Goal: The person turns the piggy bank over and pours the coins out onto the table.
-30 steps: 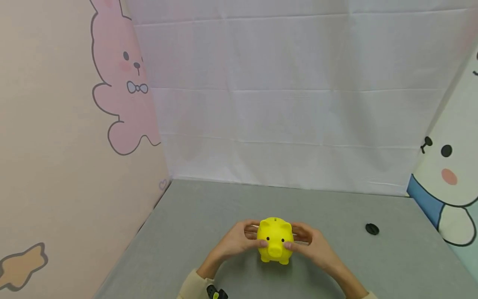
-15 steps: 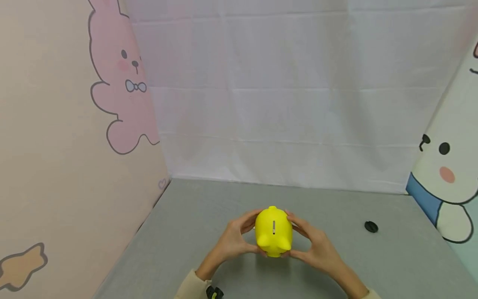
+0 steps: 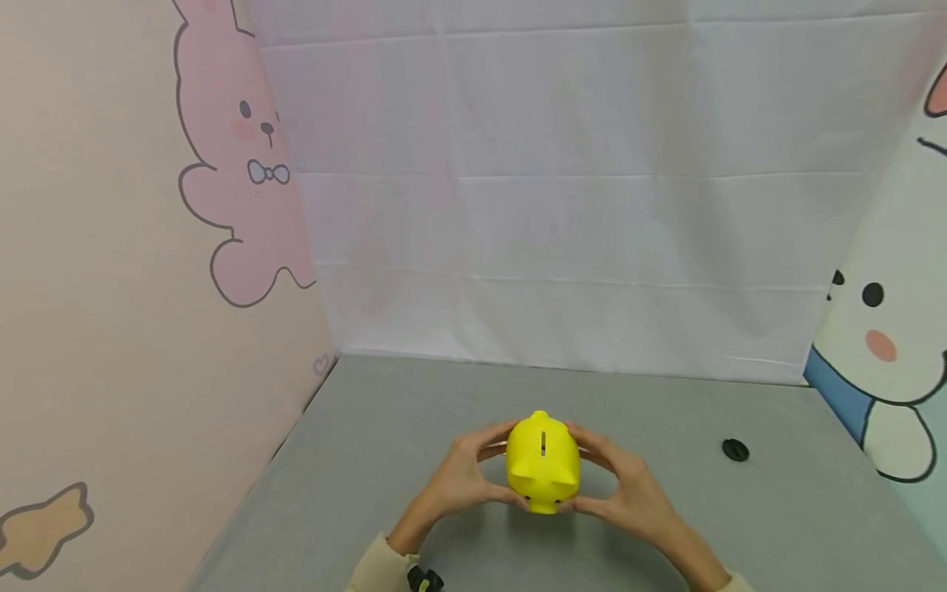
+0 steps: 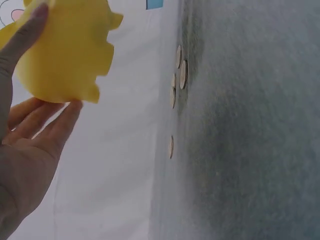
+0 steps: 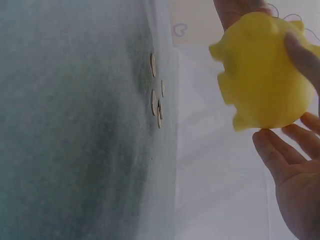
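Note:
A yellow piggy bank (image 3: 542,470) is held up off the table between both hands, its slotted back tilted toward the head camera and its snout toward the person. My left hand (image 3: 460,477) grips its left side, thumb near the face and fingers behind. On the opposite side my right hand (image 3: 632,492) grips it in the same way. Below the raised pig, several coins (image 4: 183,74) lie on the table in the left wrist view; the right wrist view also shows coins (image 5: 153,102). Hands and pig hide the coins from the head view.
A small black round plug or cap (image 3: 736,449) lies on the grey table (image 3: 414,395), to the right of the right hand. White cloth (image 3: 562,205) hangs behind the table. Walls with cartoon animals stand at left and right.
The piggy bank has tipped from showing its face to showing its slotted back, then rocked slightly back so the eyes peek out. Both hands have turned with it and keep their grip.

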A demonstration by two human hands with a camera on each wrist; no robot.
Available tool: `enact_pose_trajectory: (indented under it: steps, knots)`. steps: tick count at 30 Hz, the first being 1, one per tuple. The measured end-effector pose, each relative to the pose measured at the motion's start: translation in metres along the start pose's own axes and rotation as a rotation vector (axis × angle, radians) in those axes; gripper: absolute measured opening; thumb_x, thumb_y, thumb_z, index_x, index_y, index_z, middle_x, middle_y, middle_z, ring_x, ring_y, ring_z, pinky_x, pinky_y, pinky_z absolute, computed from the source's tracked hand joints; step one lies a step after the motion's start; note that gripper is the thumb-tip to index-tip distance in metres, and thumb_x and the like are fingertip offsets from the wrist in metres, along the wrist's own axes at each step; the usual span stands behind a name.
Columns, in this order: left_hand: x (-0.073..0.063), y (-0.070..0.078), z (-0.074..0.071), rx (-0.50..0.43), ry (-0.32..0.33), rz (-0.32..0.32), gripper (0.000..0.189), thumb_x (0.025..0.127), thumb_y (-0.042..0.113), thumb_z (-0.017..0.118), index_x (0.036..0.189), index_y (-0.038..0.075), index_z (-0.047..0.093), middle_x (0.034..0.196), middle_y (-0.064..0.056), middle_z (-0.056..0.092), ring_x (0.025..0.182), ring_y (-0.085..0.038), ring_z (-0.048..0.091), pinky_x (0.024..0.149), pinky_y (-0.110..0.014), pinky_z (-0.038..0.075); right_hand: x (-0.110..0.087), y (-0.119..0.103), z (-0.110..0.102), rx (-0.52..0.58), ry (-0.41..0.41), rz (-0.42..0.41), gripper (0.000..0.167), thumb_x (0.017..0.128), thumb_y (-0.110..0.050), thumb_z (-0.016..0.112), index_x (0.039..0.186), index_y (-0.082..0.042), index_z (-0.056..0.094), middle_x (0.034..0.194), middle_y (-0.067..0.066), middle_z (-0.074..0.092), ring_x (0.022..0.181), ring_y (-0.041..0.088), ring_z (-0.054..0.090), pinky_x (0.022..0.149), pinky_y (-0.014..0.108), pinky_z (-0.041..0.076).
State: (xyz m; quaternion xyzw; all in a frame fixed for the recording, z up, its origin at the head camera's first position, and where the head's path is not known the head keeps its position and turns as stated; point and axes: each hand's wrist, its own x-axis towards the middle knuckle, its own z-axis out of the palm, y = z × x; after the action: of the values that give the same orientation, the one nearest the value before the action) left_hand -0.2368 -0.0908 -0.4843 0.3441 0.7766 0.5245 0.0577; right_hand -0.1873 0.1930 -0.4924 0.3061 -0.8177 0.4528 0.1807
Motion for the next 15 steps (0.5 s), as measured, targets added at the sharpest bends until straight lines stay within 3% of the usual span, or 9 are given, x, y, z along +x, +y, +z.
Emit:
enact_pose_trajectory:
  steps: [4, 9, 13, 15]
  knots:
    - [-0.001, 0.001, -0.001, -0.023, -0.014, -0.079, 0.08, 0.085, 0.034, 0.09, 0.155, 0.024, 0.052, 0.153, 0.001, 0.061, 0.132, -0.02, 0.066, 0.108, -0.03, 0.057, 0.0, -0.004, 0.003, 0.022, 0.001, 0.133, 0.075, 0.081, -0.027, 0.092, 0.147, -0.013, 0.058, 0.143, 0.011, 0.068, 0.116, 0.009, 0.072, 0.094, 0.032, 0.065]
    - [0.005, 0.005, 0.004, -0.073, 0.024, -0.242, 0.052, 0.098, 0.052, 0.071, 0.138, 0.019, 0.07, 0.13, -0.002, 0.076, 0.107, -0.013, 0.075, 0.089, -0.027, 0.064, 0.006, -0.012, 0.007, 0.061, 0.002, 0.406, 0.042, 0.097, -0.031, 0.077, 0.132, -0.008, 0.068, 0.121, 0.011, 0.078, 0.094, 0.01, 0.077, 0.08, 0.031, 0.066]
    - [0.011, 0.007, 0.01, -0.146, 0.053, -0.353, 0.053, 0.101, 0.057, 0.063, 0.118, 0.01, 0.08, 0.106, -0.007, 0.082, 0.081, -0.015, 0.078, 0.075, -0.039, 0.068, 0.012, -0.016, 0.009, 0.122, -0.026, 0.592, 0.039, 0.105, -0.038, 0.065, 0.123, -0.004, 0.073, 0.105, 0.009, 0.081, 0.077, 0.008, 0.074, 0.071, 0.031, 0.066]
    - [0.012, 0.007, 0.011, -0.157, 0.066, -0.394, 0.056, 0.101, 0.059, 0.062, 0.111, 0.007, 0.082, 0.097, -0.009, 0.082, 0.071, -0.017, 0.077, 0.073, -0.045, 0.068, 0.014, -0.016, 0.009, 0.145, -0.037, 0.625, 0.041, 0.107, -0.038, 0.062, 0.12, -0.001, 0.073, 0.1, 0.009, 0.081, 0.072, 0.009, 0.072, 0.068, 0.033, 0.066]
